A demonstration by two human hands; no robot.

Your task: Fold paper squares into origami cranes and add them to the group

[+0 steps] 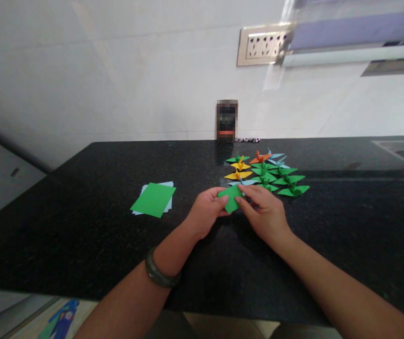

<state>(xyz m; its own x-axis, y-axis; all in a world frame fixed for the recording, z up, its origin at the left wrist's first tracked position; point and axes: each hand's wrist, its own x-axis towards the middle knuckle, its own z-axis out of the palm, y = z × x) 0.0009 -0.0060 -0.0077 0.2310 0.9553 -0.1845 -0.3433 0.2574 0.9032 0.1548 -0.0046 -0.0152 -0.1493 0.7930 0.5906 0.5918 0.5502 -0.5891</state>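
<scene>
A: What do the hands hold?

B: Both are on one small green paper (231, 197), folded already, approx. in the middle of the black counter (82, 226), just above its surface. The left hand (206, 211) pinches the left edge w/ thumb and fingers closed on it. The right hand (263, 212) pinches the right edge, the fingertips (240, 200) pressed on the paper, the other fingers curled loosely.

A: Does the paper touch the counter?

B: I cannot tell; the hands hide its lower part.

A: And around it?

B: Just behind the paper is a group of folded paper cranes (268, 172), green, yellow, orange, light blue, close together on the counter. The nearest ones are almost touching the held paper. To the left, well apart from the hands, is a small stack of square sheets (153, 199); the top one is green, light blue ones under it.

A: Anything on the arms?

B: A dark bangle (159, 273) on the left wrist.

A: At the wall?

B: A small dark box (227, 120), blurred, stands at the back edge of the counter. Higher on the wall is a socket plate (262, 44).
</scene>
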